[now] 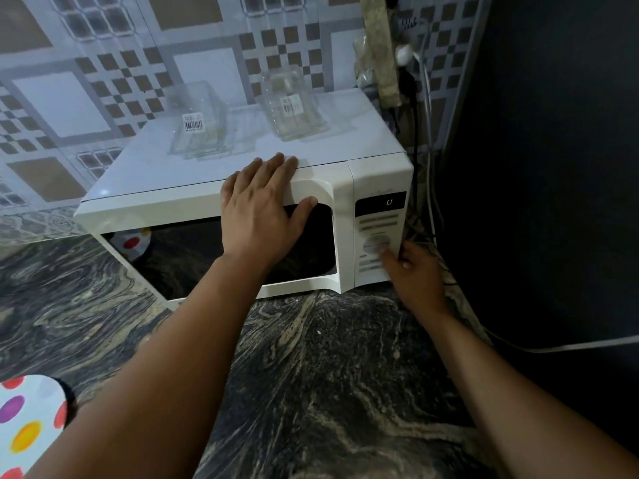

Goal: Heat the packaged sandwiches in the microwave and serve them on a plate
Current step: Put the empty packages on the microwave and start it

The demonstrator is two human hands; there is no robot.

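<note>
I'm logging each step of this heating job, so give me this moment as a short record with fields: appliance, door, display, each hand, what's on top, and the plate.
appliance: white microwave on a dark marbled counter
door: appears shut
display: lit, reading too small to tell
left hand: flat on the door's top edge, holding nothing
right hand: fingers at the round dial
on top: two clear plastic packages, apparently empty
plate: polka-dot plate at the counter's near left edge

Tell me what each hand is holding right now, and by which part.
Nothing is gripped. The left hand lies flat on the top front edge of the microwave door; the right hand touches the control dial.
</note>
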